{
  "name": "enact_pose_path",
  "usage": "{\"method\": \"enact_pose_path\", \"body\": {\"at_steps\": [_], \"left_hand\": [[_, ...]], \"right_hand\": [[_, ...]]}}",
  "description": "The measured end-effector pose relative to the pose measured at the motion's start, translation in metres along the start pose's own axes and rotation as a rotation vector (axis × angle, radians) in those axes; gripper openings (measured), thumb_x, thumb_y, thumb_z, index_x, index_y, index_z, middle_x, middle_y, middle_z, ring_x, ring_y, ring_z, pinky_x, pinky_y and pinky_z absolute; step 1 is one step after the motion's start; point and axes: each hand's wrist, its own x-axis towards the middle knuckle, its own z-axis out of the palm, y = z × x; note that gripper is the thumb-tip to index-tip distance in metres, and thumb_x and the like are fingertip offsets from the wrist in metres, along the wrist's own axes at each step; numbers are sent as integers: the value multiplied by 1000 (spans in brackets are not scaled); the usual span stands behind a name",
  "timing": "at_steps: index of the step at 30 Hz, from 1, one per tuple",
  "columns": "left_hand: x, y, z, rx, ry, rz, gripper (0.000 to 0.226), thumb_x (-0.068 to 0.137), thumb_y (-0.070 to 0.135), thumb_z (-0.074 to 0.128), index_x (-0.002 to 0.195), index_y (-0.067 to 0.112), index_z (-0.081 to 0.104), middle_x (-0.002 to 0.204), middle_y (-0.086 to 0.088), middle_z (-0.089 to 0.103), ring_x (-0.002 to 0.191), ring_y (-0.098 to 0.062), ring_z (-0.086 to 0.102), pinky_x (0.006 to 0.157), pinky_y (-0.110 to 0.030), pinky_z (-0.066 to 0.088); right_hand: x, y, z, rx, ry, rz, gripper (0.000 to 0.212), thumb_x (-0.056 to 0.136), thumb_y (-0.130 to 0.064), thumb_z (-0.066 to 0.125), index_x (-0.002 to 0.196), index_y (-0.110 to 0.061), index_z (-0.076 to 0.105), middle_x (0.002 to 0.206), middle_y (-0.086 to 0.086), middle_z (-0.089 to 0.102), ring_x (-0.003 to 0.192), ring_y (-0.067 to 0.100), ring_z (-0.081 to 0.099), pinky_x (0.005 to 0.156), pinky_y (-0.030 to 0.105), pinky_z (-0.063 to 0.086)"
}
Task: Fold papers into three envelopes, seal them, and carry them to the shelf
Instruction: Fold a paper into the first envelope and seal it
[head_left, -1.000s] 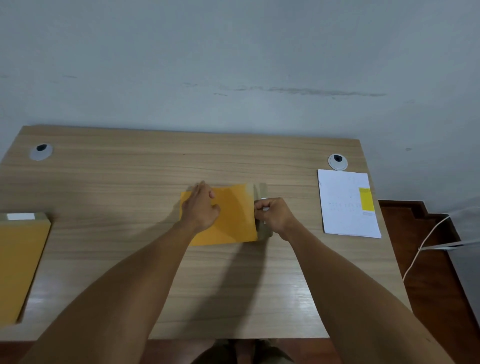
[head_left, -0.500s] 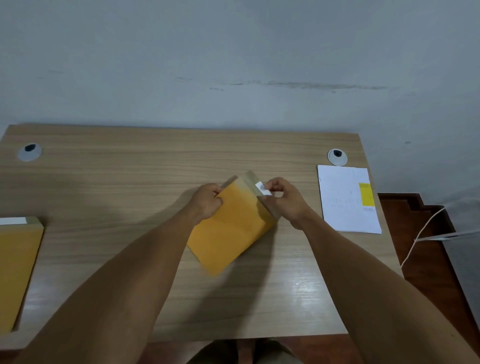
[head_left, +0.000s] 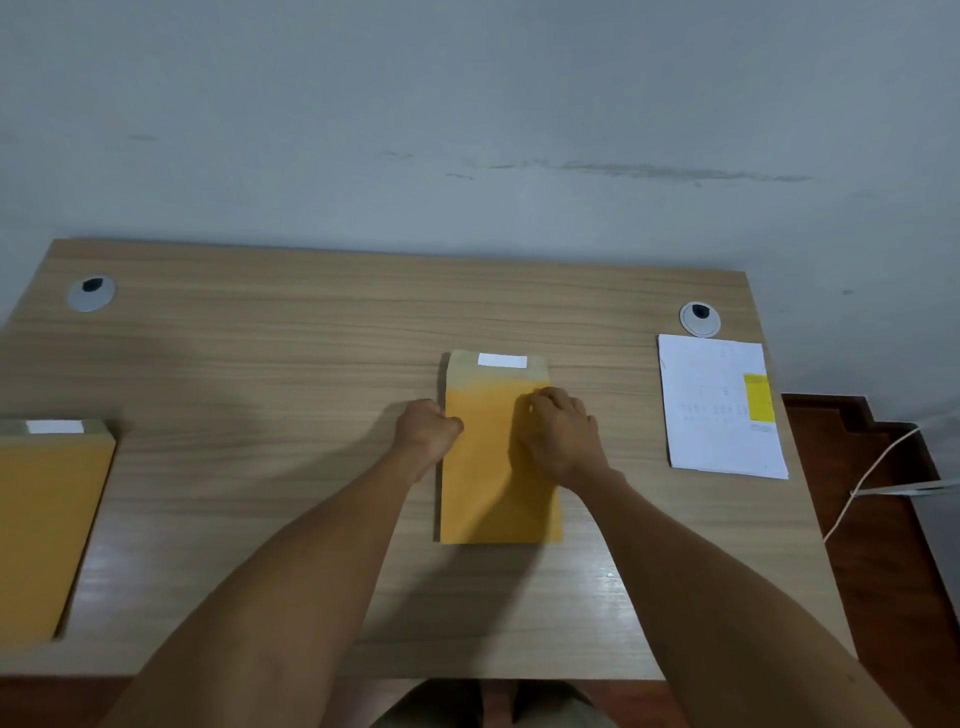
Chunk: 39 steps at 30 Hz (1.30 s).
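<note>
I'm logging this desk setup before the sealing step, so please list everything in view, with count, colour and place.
Middle envelope: one, orange-yellow, desk centre, flap open with a white strip.
Left envelope: one, orange-yellow, desk's left edge.
Paper stack: one, white with a yellow patch, right side.
Cable grommets: two, grey, back corners.
Desk: one, light wood.
Cord: one, white, on the floor at right.
Left hand: at the middle envelope's left edge.
Right hand: on the middle envelope.
</note>
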Motion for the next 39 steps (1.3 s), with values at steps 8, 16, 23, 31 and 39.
{"method": "enact_pose_path", "body": {"at_steps": [8,16,23,31,39], "left_hand": [[4,1,-14,410,168,268,39,83,31,72,117,19,57,118,-1,54,101,-25,59,82,-38,52],[27,10,-17,812,51,617,71,89,46,63,148,12,42,159,1,30,145,-22,26,117,-43,29],[36,4,-20,900,35,683,72,91,53,56,149,15,38,156,4,32,143,-20,28,116,-42,28],[41,2,-22,915,38,698,71,90,55,57,147,16,41,155,6,34,142,-20,28,114,-42,29],[42,4,-22,938,39,683,71,89,56,58,147,17,43,154,7,34,141,-19,29,113,-42,31]], "right_hand": [[0,5,3,-160,-14,-56,59,95,-39,58,149,-27,37,157,-5,31,143,26,27,109,49,28],[14,2,0,-171,38,-54,55,91,-34,59,143,-21,45,146,3,43,131,30,39,105,47,31],[53,-20,-3,316,231,196,29,99,-14,49,122,-6,64,124,13,53,92,21,55,89,33,49],[81,-35,13,528,314,415,21,89,-20,69,106,-8,73,123,8,52,95,26,64,90,32,51],[95,-44,27,526,371,580,14,86,-33,66,78,-25,73,105,5,68,94,26,65,96,47,50]]}}
